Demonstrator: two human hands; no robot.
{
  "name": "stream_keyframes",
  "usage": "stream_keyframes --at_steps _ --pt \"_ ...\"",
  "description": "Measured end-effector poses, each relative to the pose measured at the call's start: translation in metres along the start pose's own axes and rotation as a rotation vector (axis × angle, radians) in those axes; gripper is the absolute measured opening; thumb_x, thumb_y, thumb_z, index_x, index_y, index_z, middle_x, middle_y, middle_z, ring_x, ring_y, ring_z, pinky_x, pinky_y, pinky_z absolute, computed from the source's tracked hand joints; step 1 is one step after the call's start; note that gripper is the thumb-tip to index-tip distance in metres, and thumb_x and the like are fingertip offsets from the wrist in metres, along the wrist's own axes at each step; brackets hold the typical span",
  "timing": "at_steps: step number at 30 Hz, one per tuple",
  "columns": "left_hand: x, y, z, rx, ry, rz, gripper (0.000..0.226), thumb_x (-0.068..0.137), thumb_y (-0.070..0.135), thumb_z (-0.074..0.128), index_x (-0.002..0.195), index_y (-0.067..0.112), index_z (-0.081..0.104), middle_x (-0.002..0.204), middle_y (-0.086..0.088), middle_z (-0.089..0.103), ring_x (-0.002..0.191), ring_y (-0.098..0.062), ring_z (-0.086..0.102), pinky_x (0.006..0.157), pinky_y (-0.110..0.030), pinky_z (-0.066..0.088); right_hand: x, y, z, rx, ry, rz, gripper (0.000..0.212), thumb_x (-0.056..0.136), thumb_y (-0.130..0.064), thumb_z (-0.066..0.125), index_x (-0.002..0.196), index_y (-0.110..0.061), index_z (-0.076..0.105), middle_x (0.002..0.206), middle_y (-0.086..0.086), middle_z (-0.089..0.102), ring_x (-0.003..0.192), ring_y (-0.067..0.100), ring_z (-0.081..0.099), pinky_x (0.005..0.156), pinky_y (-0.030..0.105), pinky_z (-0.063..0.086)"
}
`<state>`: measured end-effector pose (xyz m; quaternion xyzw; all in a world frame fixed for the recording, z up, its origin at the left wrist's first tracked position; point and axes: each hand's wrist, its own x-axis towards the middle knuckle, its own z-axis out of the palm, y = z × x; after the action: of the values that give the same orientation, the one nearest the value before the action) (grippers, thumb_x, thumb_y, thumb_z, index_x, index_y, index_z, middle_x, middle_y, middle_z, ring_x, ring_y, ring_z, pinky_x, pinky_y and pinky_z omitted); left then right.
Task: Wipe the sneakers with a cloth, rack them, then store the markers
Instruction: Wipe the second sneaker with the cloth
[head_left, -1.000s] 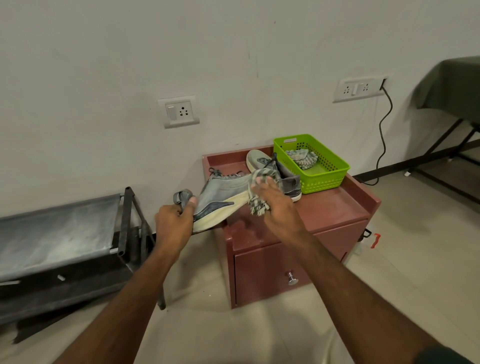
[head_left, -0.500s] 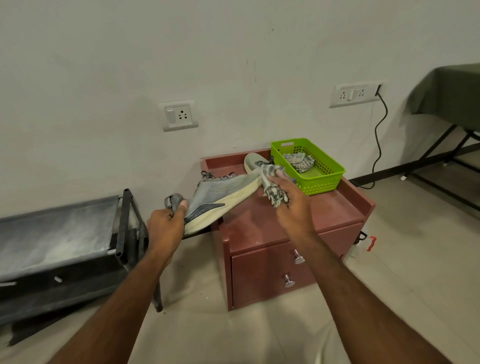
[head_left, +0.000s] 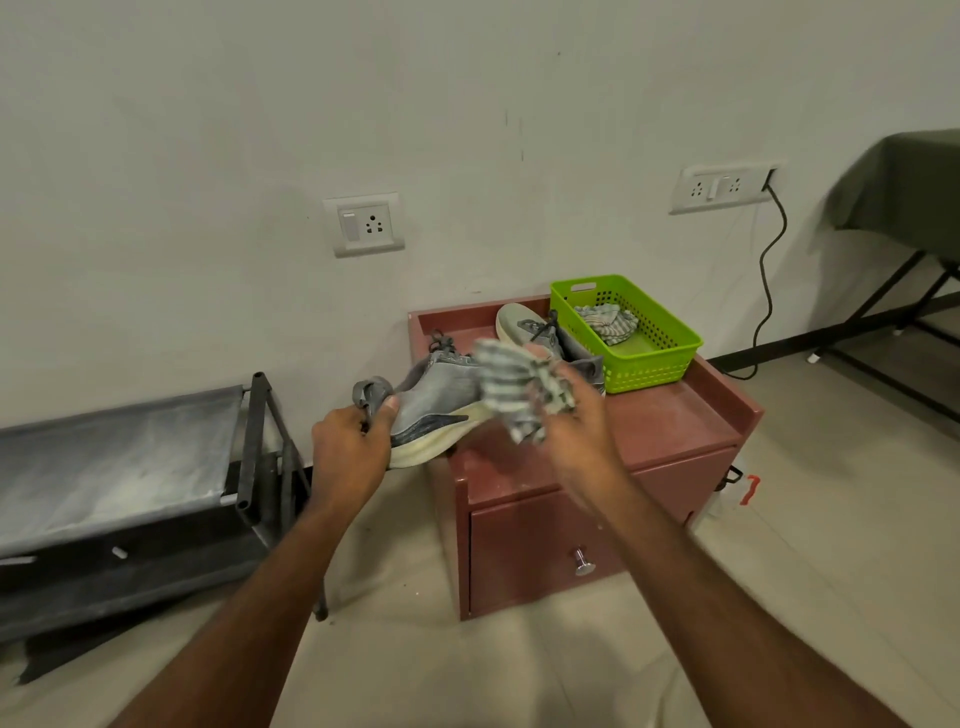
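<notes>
Fingers (head_left: 387, 410) of our left hand (head_left: 349, 449) curl around the heel of a grey sneaker (head_left: 441, 400), thumb near its pull loop, holding it in the air with the pale sole facing down and toward us and the toe pointing to the right, over the left front edge of the red cabinet (head_left: 670, 415). Our right hand (head_left: 576, 426) grips a striped cloth (head_left: 519, 389), bunched in curled fingers and pressed against the sneaker's toe end; the cloth is blurred, so we cannot tell exactly how much of the shoe it covers. We see the second sneaker (head_left: 530, 332) lying on the cabinet top behind our right hand, its pale toe toward the wall, just beside a green basket (head_left: 660, 353). Inside the basket lies another striped cloth (head_left: 608, 322), crumpled. The cabinet has a raised rim around its top and a drawer with a metal knob (head_left: 583, 561) on the front. To the left, well apart from the cabinet, stands a dark shoe rack (head_left: 130, 462) with a grey fabric shelf. On the wall above are a socket plate (head_left: 364, 224) and, further right, a power strip plate (head_left: 722, 186) with a black cable (head_left: 769, 280) hanging down from it. At the far right edge stands a table draped in green cloth (head_left: 904, 182).
</notes>
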<state>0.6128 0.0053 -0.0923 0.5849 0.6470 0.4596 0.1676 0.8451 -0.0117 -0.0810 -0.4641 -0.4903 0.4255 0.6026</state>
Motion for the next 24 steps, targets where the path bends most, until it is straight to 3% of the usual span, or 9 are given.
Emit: stream_keyframes --at_steps 1,4,8,12,14,16,17,20,24 --pt "-0.002 0.002 0.000 0.007 0.001 0.017 0.049 0.098 0.036 0.058 0.057 0.011 0.054 0.051 0.000 0.052 0.051 -0.012 0.049 0.047 -0.016 0.032 0.009 0.000 -0.015 -0.113 0.103 -0.088 0.061 0.083 0.015 0.051 0.126 -0.025 0.066 0.121 0.000 0.071 0.110 0.017 0.065 0.092 0.036 0.052" --pt "-0.004 0.001 0.001 0.001 -0.013 0.039 0.048 0.099 0.038 0.057 0.060 0.009 0.058 0.053 -0.001 0.056 0.052 -0.014 0.053 0.048 -0.019 0.033 0.023 0.006 -0.043 -0.512 0.194 -0.175 0.075 0.071 0.014 0.044 0.137 -0.019 0.059 0.137 -0.003 0.060 0.130 0.013 0.053 0.108 0.024 0.039" --pt "-0.011 0.013 0.003 0.035 -0.034 0.084 0.044 0.099 0.033 0.058 0.060 0.012 0.055 0.052 0.004 0.053 0.051 -0.009 0.050 0.048 -0.013 0.035 0.011 0.022 -0.015 -0.710 -0.042 -0.099 0.074 0.074 0.017 0.047 0.137 -0.018 0.058 0.143 0.002 0.054 0.139 0.014 0.044 0.113 0.018 0.030" --pt "-0.013 0.012 0.007 0.076 -0.047 0.138 0.040 0.097 0.032 0.063 0.061 0.017 0.053 0.050 0.005 0.051 0.048 -0.008 0.048 0.046 -0.016 0.031 -0.004 0.021 0.025 -0.713 -0.242 -0.159 0.076 0.071 0.015 0.046 0.136 -0.022 0.060 0.145 0.004 0.054 0.140 0.011 0.042 0.119 0.028 0.029" --pt "-0.011 0.008 0.005 0.074 -0.058 0.136 0.039 0.097 0.031 0.064 0.061 0.018 0.054 0.049 0.007 0.050 0.047 -0.007 0.048 0.045 -0.017 0.031 -0.008 0.014 0.026 -0.528 -0.304 -0.085 0.066 0.077 0.014 0.049 0.127 -0.026 0.067 0.132 -0.002 0.064 0.129 0.010 0.054 0.113 0.033 0.041" --pt "-0.011 0.008 0.004 0.074 -0.065 0.164 0.041 0.097 0.029 0.064 0.059 0.021 0.050 0.047 0.008 0.049 0.045 -0.007 0.046 0.045 -0.018 0.029 -0.014 0.003 0.021 -0.243 -0.351 0.053 0.043 0.089 0.006 0.058 0.105 -0.030 0.075 0.100 -0.005 0.074 0.093 0.015 0.068 0.083 0.033 0.055" --pt "-0.012 0.009 0.003 0.071 -0.071 0.176 0.043 0.097 0.027 0.064 0.057 0.024 0.047 0.047 0.008 0.048 0.044 -0.007 0.046 0.046 -0.023 0.029 -0.018 -0.004 0.019 -0.151 -0.367 0.109 0.033 0.094 0.000 0.059 0.095 -0.030 0.076 0.082 -0.006 0.072 0.074 0.015 0.066 0.065 0.030 0.052" --pt "-0.012 0.011 0.001 0.075 -0.074 0.171 0.045 0.097 0.028 0.063 0.057 0.030 0.042 0.047 0.007 0.047 0.046 -0.009 0.047 0.047 -0.026 0.030 -0.012 -0.012 0.000 -0.046 -0.214 0.143 0.033 0.096 0.006 0.053 0.094 -0.023 0.069 0.074 -0.012 0.073 0.067 0.005 0.067 0.054 0.021 0.051" --pt "-0.012 0.010 0.003 0.057 -0.067 0.145 0.034 0.097 0.032 0.063 0.066 0.024 0.052 0.052 0.008 0.051 0.052 -0.008 0.051 0.050 -0.024 0.033 0.011 -0.004 -0.034 -0.418 0.225 -0.144 0.045 0.082 0.006 0.060 0.116 -0.022 0.069 0.105 -0.008 0.074 0.101 0.012 0.068 0.087 0.033 0.056"
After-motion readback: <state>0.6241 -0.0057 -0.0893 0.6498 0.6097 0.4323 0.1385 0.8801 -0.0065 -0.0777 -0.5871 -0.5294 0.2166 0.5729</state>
